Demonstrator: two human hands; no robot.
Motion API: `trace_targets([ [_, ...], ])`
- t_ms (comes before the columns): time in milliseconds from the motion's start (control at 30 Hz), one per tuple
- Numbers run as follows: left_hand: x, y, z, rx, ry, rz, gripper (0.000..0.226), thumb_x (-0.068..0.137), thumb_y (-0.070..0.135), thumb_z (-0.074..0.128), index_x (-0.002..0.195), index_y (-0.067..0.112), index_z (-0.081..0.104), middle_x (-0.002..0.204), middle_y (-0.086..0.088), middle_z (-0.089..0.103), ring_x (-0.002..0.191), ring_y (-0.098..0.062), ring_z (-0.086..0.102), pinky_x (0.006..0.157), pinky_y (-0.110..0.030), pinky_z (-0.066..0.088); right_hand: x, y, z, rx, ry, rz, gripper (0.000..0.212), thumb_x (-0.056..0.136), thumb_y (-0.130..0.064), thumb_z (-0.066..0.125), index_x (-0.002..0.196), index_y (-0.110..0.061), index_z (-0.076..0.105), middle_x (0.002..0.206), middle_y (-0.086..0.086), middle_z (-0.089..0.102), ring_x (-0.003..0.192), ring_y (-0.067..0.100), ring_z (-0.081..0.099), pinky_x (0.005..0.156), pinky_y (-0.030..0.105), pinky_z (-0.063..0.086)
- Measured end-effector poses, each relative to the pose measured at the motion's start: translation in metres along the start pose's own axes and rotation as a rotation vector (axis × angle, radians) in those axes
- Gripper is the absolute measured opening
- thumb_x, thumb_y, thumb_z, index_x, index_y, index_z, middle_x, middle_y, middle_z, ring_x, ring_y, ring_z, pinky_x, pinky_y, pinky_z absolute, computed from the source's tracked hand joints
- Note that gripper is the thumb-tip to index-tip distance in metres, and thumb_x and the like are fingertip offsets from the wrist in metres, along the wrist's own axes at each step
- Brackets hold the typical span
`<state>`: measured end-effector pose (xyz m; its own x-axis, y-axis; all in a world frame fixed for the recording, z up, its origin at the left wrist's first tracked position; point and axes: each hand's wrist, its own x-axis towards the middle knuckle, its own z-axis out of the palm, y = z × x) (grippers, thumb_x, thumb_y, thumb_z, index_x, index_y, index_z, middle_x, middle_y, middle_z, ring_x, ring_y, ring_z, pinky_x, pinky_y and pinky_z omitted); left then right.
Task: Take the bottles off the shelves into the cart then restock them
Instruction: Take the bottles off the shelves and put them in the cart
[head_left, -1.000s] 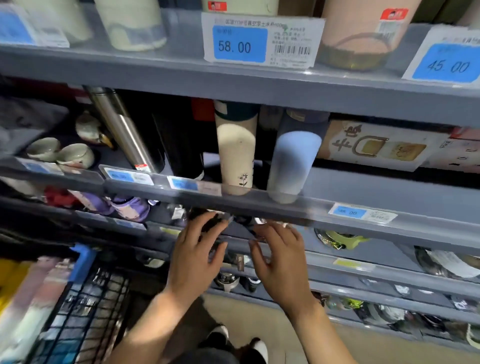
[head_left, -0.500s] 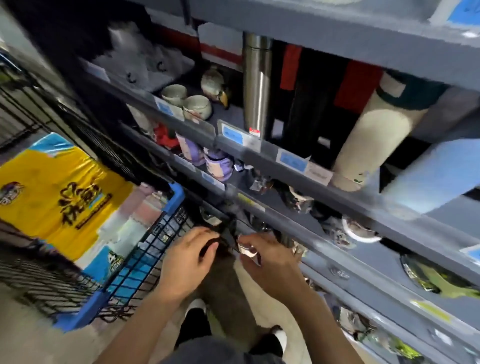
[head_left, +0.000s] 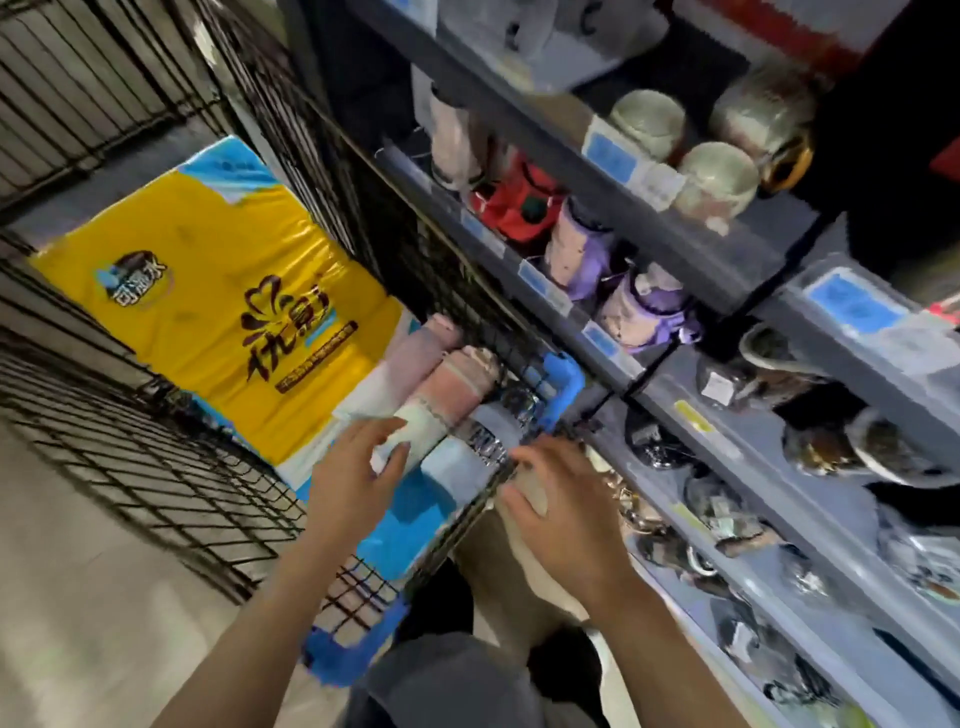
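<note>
Several bottles lie in the black wire cart (head_left: 562, 372) with blue corners: a pink and white one (head_left: 451, 385), a mauve one (head_left: 422, 351) beside it, and a dark glinting one (head_left: 485, 441) against the near wall. My left hand (head_left: 353, 483) reaches into the cart, fingers and thumb around the white end of the pink bottle. My right hand (head_left: 563, 506) hovers at the cart's near rim with curled fingers; blur hides whether it holds anything. More bottles stand on the grey shelves (head_left: 691, 249) at right, among them purple ones (head_left: 644, 312) and a red one (head_left: 514, 202).
A big yellow and blue package (head_left: 208, 291) fills the far side of the cart. Pale cups (head_left: 717, 176) sit on an upper shelf. Lower shelves hold dark wrapped items (head_left: 727, 509). Black wire racks stand at left, and grey floor lies below.
My view swung left and down from the shelves to the cart. Both hands moved from the lower shelf edge to the cart, and the left one now rests on a bottle inside.
</note>
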<state>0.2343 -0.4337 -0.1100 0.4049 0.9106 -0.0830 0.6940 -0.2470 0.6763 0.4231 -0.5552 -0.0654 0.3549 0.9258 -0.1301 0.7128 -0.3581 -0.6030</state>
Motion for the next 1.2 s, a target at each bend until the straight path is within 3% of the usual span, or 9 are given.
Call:
trace_targets([
  [233,0.056,-0.057,-0.013,0.091,-0.111,-0.094,0.039,0.095,0.030,0.060,0.132,0.020,0.054,0.128,-0.005,0.055,0.112,-0.024,0.055,0.079,-0.035,0.044,0.056,-0.050,0.054,-0.139,-0.128,-0.003,0.042,0.085,-0.038,0.055,0.116,-0.011,0.062,0.121,0.012,0.056,0.113,0.034,0.052,0.096,0.043,0.045],
  [300,0.071,-0.064,-0.007,0.092,-0.129,-0.104,0.041,0.095,0.029,0.060,0.134,0.018,0.053,0.132,-0.007,0.053,0.111,-0.024,0.056,0.079,-0.033,0.041,0.070,-0.058,0.068,-0.160,-0.231,0.020,0.048,0.091,-0.035,0.056,0.134,-0.015,0.048,0.138,0.009,0.041,0.126,0.032,0.039,0.102,0.044,0.039],
  [400,0.096,-0.072,0.007,0.115,-0.126,-0.084,0.045,0.093,0.029,0.062,0.135,0.017,0.052,0.137,-0.011,0.047,0.117,-0.029,0.051,0.086,-0.038,0.043,0.086,-0.055,0.086,-0.253,-0.349,0.064,0.057,0.094,-0.035,0.053,0.144,-0.019,0.031,0.151,0.008,0.021,0.130,0.033,0.031,0.099,0.043,0.036],
  [567,0.131,-0.085,0.042,0.165,-0.280,-0.063,0.066,0.089,0.043,0.061,0.146,0.015,0.041,0.147,-0.012,0.038,0.130,-0.031,0.041,0.099,-0.040,0.040,0.094,-0.030,0.095,-0.231,-0.349,0.127,0.056,0.092,-0.035,0.056,0.142,-0.018,0.035,0.150,0.010,0.026,0.130,0.034,0.033,0.097,0.042,0.041],
  [633,0.137,-0.087,0.050,0.120,-0.322,-0.062,0.075,0.083,0.052,0.055,0.147,0.016,0.039,0.141,-0.012,0.047,0.125,-0.031,0.048,0.096,-0.040,0.044,0.093,-0.026,0.094,-0.215,-0.342,0.152,0.056,0.093,-0.035,0.056,0.142,-0.018,0.035,0.151,0.010,0.025,0.131,0.033,0.032,0.098,0.043,0.041],
  [800,0.137,-0.094,0.058,0.123,-0.276,-0.030,0.070,0.088,0.036,0.063,0.150,0.025,0.031,0.133,-0.010,0.054,0.116,-0.029,0.053,0.085,-0.039,0.050,0.093,-0.025,0.100,-0.229,-0.337,0.147,0.059,0.092,-0.036,0.055,0.143,-0.021,0.029,0.149,0.009,0.025,0.130,0.032,0.031,0.098,0.043,0.040],
  [1000,0.117,-0.107,0.045,0.176,-0.208,-0.018,0.064,0.094,0.043,0.057,0.150,0.031,0.029,0.125,-0.007,0.057,0.104,-0.026,0.054,0.074,-0.038,0.049,0.121,-0.026,0.109,-0.212,-0.169,0.328,0.072,0.093,-0.044,0.051,0.152,-0.029,0.011,0.158,0.018,0.002,0.145,0.039,0.010,0.117,0.049,0.015],
  [1100,0.104,-0.118,0.027,0.248,-0.113,0.002,0.062,0.093,0.041,0.060,0.147,0.025,0.035,0.115,-0.009,0.059,0.094,-0.027,0.056,0.067,-0.038,0.048,0.135,-0.028,0.128,-0.221,-0.133,0.289,0.072,0.088,-0.047,0.058,0.149,-0.029,0.024,0.155,0.026,0.011,0.139,0.047,0.021,0.113,0.055,0.023],
  [1200,0.099,-0.128,0.010,0.288,0.000,-0.075,0.060,0.092,0.039,0.062,0.145,0.022,0.039,0.118,-0.014,0.057,0.097,-0.031,0.055,0.072,-0.039,0.047,0.145,-0.037,0.145,-0.231,-0.123,0.312,0.059,0.087,-0.047,0.059,0.138,-0.030,0.034,0.154,0.030,0.007,0.130,0.052,0.031,0.106,0.052,0.035],
])
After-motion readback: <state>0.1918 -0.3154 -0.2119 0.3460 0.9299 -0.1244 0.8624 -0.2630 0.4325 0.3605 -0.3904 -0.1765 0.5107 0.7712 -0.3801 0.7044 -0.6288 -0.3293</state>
